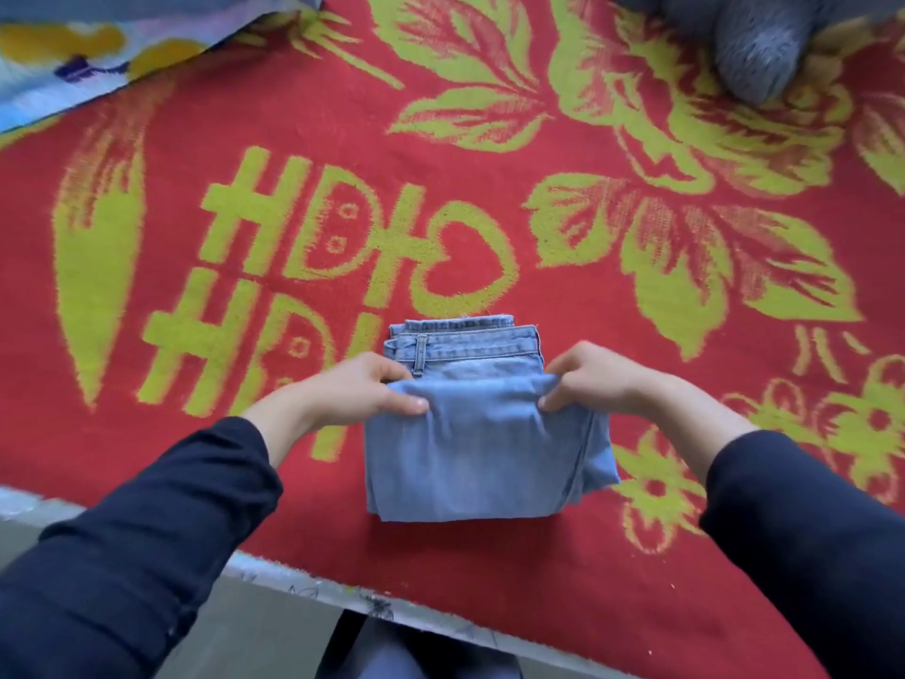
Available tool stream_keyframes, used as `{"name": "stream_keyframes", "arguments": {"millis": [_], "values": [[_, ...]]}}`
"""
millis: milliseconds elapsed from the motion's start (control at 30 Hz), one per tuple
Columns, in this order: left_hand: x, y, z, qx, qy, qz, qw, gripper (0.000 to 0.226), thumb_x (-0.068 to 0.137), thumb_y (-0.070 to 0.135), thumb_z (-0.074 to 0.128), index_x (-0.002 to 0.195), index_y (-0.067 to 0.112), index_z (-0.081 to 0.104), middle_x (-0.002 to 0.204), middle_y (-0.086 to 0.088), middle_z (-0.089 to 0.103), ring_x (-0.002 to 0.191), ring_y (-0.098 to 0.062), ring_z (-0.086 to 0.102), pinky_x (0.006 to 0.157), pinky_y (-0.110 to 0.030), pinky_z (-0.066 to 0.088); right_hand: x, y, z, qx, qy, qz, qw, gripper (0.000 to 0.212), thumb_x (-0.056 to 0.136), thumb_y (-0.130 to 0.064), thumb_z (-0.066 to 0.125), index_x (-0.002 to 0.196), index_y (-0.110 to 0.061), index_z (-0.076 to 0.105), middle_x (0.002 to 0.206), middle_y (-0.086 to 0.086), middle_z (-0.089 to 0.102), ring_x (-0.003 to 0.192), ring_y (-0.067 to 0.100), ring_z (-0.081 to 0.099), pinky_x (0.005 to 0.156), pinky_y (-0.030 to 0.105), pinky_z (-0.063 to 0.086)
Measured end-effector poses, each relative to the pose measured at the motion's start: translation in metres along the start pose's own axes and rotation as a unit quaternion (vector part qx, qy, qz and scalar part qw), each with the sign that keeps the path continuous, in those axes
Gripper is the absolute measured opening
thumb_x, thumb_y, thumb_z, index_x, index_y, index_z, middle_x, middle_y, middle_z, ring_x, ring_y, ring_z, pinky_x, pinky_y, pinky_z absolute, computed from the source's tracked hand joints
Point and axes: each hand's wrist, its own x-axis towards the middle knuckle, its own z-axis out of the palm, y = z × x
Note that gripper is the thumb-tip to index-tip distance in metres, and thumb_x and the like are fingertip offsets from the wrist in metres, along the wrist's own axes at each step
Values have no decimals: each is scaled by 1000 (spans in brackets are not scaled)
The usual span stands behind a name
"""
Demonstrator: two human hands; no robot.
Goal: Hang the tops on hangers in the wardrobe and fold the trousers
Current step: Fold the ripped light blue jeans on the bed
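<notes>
Two corners of the folded jeans (485, 453) are pinched at the top layer: left grip (362, 387) on one, right grip (595, 379) on the other. The jeans lie on a red blanket (489, 556).

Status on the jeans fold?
Left hand and right hand each pinch the top layer. Jeans folded compact on red blanket. Grey garment at far edge, not in the way.

You are looking down on a surface covered by a red blanket (440, 115) woven with yellow-green leaves, flowers and large characters. A pale printed sheet (313, 588) edges its near side, with grey floor (274, 639) below. Light-blue patterned bedding (73, 56) lies far left.
</notes>
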Motion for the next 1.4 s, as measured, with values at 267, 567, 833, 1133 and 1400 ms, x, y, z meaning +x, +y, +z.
{"name": "stream_keyframes", "arguments": {"millis": [267,567,833,1133,1400], "values": [[56,-7,-1,91,279,42,955,15,87,29,66,79,16,66,82,-5,63,84,-23,59,69,-38,43,63,5,14,-143,213,-65,964,12,89,-25,56,89,-14,61,93,2,59,94,27,53,75,39,44],[91,-25,3,240,266,78,930,66,97,55,35,152,22,18,159,4,13,147,-15,6,118,-39,10,96,14,29,-144,145,-55,977,91,78,-60,62,152,-36,15,161,-11,8,148,13,0,113,53,9],[96,-33,4,213,164,53,962,84,90,54,54,153,21,10,154,0,23,141,-18,18,113,-36,21,109,-12,37,-239,84,-33,967,89,82,-35,62,153,-27,9,155,-2,25,141,19,25,108,56,19],[56,-35,42,240,171,31,955,64,81,29,67,139,32,40,124,4,49,122,-22,39,94,-42,30,64,-10,65,-258,94,-1,962,28,72,-23,62,95,-25,47,95,0,47,106,27,47,76,37,34],[-48,-70,138,204,312,78,925,45,83,29,65,123,37,48,100,14,35,106,-15,38,76,-31,16,-40,19,130,-345,301,-236,857,45,46,-7,69,89,-18,61,92,-5,66,111,20,63,98,46,20]]}}
